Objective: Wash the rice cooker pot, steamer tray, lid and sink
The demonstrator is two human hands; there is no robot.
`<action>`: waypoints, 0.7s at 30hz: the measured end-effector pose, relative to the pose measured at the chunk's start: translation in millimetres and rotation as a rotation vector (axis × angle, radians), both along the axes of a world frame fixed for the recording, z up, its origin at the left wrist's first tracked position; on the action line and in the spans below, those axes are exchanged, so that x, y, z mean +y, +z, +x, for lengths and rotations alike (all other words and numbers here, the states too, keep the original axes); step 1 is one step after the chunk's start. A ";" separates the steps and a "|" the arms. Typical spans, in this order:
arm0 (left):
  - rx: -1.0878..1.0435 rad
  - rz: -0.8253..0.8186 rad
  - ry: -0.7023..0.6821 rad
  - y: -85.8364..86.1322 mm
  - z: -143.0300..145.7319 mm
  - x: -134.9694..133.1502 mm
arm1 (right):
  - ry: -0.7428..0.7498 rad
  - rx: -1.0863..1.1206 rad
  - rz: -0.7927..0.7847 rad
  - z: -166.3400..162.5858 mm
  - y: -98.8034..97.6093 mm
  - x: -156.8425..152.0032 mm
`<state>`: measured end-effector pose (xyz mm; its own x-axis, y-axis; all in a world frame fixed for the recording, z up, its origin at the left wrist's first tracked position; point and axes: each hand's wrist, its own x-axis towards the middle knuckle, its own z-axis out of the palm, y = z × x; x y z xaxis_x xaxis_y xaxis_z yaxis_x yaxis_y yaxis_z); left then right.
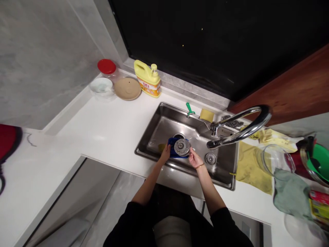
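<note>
Over the steel sink (159, 118), my right hand (194, 159) grips a round metal sink strainer (182, 147) by its edge. My left hand (165, 153) presses a blue cloth (172, 151) against the strainer from the left and beneath it. The open drain hole (178, 136) lies just behind the strainer. A curved chrome faucet (241, 128) arches over the sink's right side.
A yellow detergent bottle (148, 79), a tan lid (127, 88), a white bowl (101, 85) and a red-lidded jar (107, 67) stand at the back left. Yellow cloths (252, 168), a glass bowl (276, 158), a grey-green cloth (291, 193) and a green-lined pot (317, 163) crowd the right counter.
</note>
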<state>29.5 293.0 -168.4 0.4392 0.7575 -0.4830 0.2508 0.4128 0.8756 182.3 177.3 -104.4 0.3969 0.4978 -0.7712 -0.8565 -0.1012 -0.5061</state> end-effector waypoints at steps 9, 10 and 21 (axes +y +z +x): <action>0.023 0.033 0.000 0.4 -6.0 5.5 | -0.023 0.053 -0.023 0.1 0.8 -4.9; 0.029 0.028 0.003 0.8 -6.3 6.5 | -0.024 0.054 -0.023 -0.3 0.9 -4.3; 0.056 0.085 -0.078 -16.2 -14.1 8.1 | 0.013 0.064 -0.042 -4.6 -4.4 -0.2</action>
<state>15.3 301.1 -184.6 0.4723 0.7616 -0.4436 0.3285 0.3150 0.8905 177.7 177.1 -108.8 0.3397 0.4692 -0.8151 -0.8855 -0.1325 -0.4453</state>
